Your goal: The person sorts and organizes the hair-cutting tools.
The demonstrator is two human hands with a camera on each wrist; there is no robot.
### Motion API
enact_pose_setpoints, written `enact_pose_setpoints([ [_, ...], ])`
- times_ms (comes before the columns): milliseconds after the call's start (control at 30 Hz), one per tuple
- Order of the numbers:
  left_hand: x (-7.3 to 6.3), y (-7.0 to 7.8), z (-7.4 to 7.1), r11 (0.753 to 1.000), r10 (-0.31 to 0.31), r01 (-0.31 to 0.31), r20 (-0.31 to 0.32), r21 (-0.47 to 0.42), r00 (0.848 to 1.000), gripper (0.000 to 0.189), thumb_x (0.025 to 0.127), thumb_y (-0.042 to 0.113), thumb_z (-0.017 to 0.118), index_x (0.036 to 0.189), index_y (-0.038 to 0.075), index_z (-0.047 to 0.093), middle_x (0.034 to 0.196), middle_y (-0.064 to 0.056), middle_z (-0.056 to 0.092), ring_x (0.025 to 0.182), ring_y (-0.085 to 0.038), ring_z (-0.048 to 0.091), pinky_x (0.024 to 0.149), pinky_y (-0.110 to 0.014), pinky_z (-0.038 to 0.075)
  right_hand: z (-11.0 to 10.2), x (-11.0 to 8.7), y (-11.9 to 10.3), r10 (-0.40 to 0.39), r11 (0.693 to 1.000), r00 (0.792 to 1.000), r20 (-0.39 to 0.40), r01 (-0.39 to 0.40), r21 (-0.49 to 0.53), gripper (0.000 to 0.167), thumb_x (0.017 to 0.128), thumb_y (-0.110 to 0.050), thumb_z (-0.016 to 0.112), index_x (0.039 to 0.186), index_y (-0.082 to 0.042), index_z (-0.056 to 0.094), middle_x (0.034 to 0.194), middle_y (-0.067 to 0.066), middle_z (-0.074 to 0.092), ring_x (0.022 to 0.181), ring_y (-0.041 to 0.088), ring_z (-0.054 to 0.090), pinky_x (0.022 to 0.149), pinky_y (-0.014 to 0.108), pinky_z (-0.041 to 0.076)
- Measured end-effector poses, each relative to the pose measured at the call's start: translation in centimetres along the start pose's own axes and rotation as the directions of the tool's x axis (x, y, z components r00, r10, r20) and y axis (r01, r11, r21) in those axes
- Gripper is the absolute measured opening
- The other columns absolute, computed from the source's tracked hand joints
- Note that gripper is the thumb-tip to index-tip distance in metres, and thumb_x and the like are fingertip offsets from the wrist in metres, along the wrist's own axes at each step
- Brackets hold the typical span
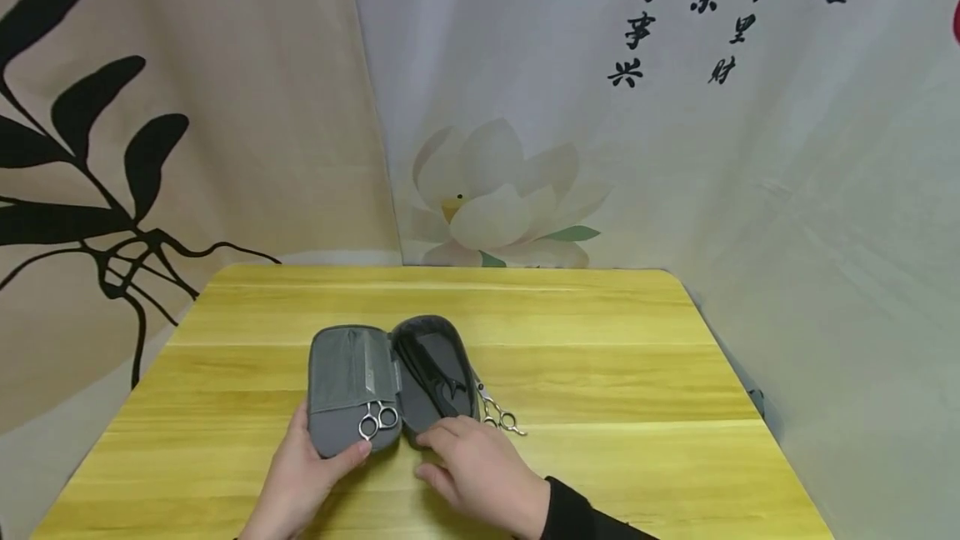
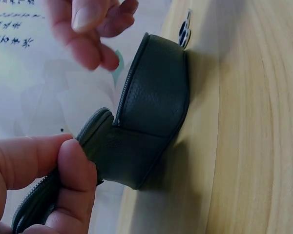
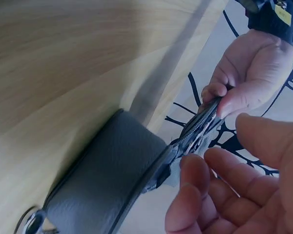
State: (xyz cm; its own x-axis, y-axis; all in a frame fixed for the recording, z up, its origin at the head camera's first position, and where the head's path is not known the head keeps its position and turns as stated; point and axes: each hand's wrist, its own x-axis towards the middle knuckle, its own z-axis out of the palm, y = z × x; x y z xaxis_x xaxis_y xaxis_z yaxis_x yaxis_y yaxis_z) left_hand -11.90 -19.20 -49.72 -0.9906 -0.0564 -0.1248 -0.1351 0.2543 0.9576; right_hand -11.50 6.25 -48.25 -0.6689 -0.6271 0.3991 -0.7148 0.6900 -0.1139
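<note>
An unzipped dark grey case (image 1: 330, 433) is spread open, its two halves joined along the middle. My left hand (image 1: 303, 473) grips the near edge of the left half, thumb on the inside, in the left wrist view with fingers behind. Silver scissors (image 1: 369, 426) sit in that half's pocket, finger rings showing. Black tools (image 1: 427, 369), their kind unclear, lie in the deeper right half. My right hand (image 1: 483, 465) hovers at that half's near edge, fingers loosely bent and holding nothing. Another pair of silver scissors (image 1: 508, 422) lies right of the case, partly hidden by it.
The case stands on a yellow wood-grain table (image 1: 637, 373). Behind the table hangs a pale cloth (image 1: 750, 173) printed with a lotus, dark leaves and characters.
</note>
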Motion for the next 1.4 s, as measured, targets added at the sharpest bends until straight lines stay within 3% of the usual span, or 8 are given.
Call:
enact_pose_setpoints([
  [200,-0.1,0.2,0.4,0.992,0.013,-0.015,-0.016,-0.129,1.000,0.101,0.084,-0.006,0.086,0.164,0.009,0.026,0.138,-0.026,0.060,0.093,-0.007,0.069,0.072,-0.032,0.065,0.8,1.7,-0.8,0.013,1.000,1.000,-0.003,-0.013,-0.013,0.020,0.103,-0.033,0.073,0.116,-0.019,0.078,0.114,-0.007,0.079,0.104,0.009,0.074,0.092,0.025,0.060],
  [500,0.1,0.3,-0.3,0.984,0.012,-0.002,0.051,-0.177,0.999,0.055,0.115,0.009,0.045,0.163,-0.003,0.022,0.152,-0.034,0.052,0.105,0.003,0.069,0.087,-0.019,0.059,2.8,4.7,-0.5,-0.010,0.990,0.998,-0.062,0.001,-0.143,0.014,0.101,-0.034,0.076,0.107,-0.023,0.081,0.099,-0.010,0.075,0.090,0.007,0.071,0.080,0.023,0.059],
  [767,0.3,1.1,-0.5,0.969,-0.051,0.076,0.108,-0.235,0.993,0.047,0.116,0.008,0.032,0.162,0.001,0.023,0.150,-0.031,0.053,0.099,-0.015,0.076,0.084,-0.034,0.066,3.3,5.9,0.0,-0.034,0.991,0.996,-0.078,0.024,-0.131,0.020,0.097,-0.039,0.080,0.101,-0.020,0.076,0.103,-0.009,0.075,0.092,0.008,0.070,0.081,0.023,0.058],
  [1000,0.2,1.2,-0.5,0.979,-0.059,0.077,0.097,-0.189,0.993,0.047,0.116,0.008,0.037,0.161,-0.001,0.024,0.144,-0.030,0.058,0.093,-0.020,0.077,0.080,-0.035,0.066,3.3,6.2,-0.3,0.010,0.998,1.000,-0.016,-0.010,-0.058,0.022,0.100,-0.034,0.078,0.115,-0.018,0.075,0.111,-0.006,0.077,0.103,0.010,0.072,0.088,0.025,0.060],
  [1100,0.2,1.2,-0.4,0.998,-0.004,0.004,-0.002,0.068,1.000,0.069,0.113,0.017,0.053,0.168,0.002,0.015,0.119,-0.027,0.069,0.083,-0.024,0.074,0.073,-0.037,0.064,3.2,6.3,-0.3,-0.053,0.991,0.999,0.005,0.053,-0.123,0.018,0.102,-0.034,0.075,0.115,-0.021,0.076,0.112,-0.007,0.077,0.102,0.009,0.073,0.087,0.025,0.060],
  [1167,0.3,1.1,-0.3,0.955,0.090,-0.065,-0.075,0.289,0.993,0.079,0.107,0.022,0.066,0.169,0.004,0.020,0.119,-0.028,0.069,0.093,-0.032,0.073,0.079,-0.045,0.062,3.2,6.3,-0.3,-0.091,0.982,0.996,0.018,0.093,-0.166,0.016,0.103,-0.034,0.073,0.114,-0.022,0.077,0.112,-0.008,0.077,0.101,0.009,0.073,0.086,0.024,0.060],
  [1233,0.5,1.0,-0.3,0.860,0.199,-0.106,-0.137,0.499,0.970,0.080,0.101,0.026,0.077,0.166,0.007,0.035,0.119,-0.032,0.067,0.101,-0.043,0.070,0.080,-0.054,0.060,3.3,6.3,-0.4,-0.105,0.977,0.994,0.025,0.108,-0.184,0.015,0.104,-0.034,0.072,0.112,-0.022,0.077,0.112,-0.009,0.077,0.100,0.008,0.073,0.085,0.024,0.060],
  [1400,1.3,0.9,-0.4,0.739,0.368,-0.204,-0.131,0.642,0.921,0.040,0.092,0.022,0.087,0.129,0.009,0.078,0.149,-0.040,0.047,0.129,-0.058,0.057,0.086,-0.069,0.058,4.0,6.2,-0.6,-0.121,0.966,0.993,0.015,0.121,-0.230,0.014,0.103,-0.034,0.072,0.104,-0.021,0.077,0.113,-0.008,0.076,0.097,0.008,0.072,0.081,0.023,0.060],
])
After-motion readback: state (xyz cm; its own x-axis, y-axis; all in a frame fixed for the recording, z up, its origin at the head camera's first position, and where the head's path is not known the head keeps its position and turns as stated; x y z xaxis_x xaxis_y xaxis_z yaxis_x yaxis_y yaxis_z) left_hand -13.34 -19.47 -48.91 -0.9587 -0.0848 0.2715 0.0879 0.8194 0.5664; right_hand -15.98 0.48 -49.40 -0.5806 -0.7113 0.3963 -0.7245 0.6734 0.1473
